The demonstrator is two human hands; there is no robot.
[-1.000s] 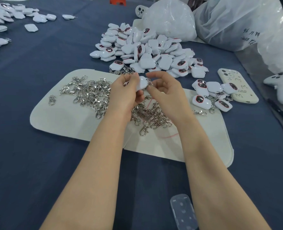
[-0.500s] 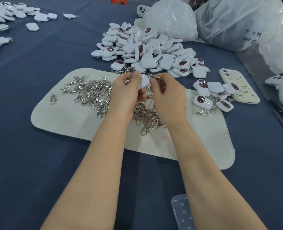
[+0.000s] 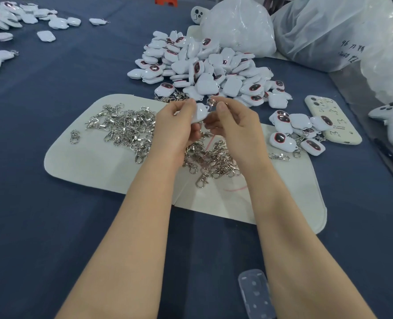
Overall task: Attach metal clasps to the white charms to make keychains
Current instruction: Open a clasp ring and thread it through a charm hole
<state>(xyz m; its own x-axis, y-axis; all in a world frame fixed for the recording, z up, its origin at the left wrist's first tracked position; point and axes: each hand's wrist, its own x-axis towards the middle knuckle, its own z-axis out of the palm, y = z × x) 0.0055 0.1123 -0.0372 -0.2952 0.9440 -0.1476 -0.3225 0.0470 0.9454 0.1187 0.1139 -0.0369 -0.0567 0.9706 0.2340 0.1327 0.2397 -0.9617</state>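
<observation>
My left hand (image 3: 176, 125) pinches a white charm (image 3: 200, 112) above the white mat (image 3: 99, 166). Touching the charm's top right corner is a metal clasp (image 3: 212, 103), pinched between thumb and fingers of my right hand (image 3: 234, 125). A heap of loose metal clasps (image 3: 126, 127) lies on the mat under and left of my hands. Behind the mat is a big pile of white charms (image 3: 204, 65). A small group of charms with clasps on them (image 3: 292, 132) lies at the mat's right end.
A cream phone (image 3: 333, 120) lies right of the finished group. Clear plastic bags (image 3: 239, 24) (image 3: 329, 31) stand at the back right. More white charms (image 3: 18, 17) lie at the far left on the blue cloth. A translucent case (image 3: 255, 293) sits near the front edge.
My right hand has brought the clasp up against the charm's top corner and turned a little. The left hand keeps the charm in nearly the same place.
</observation>
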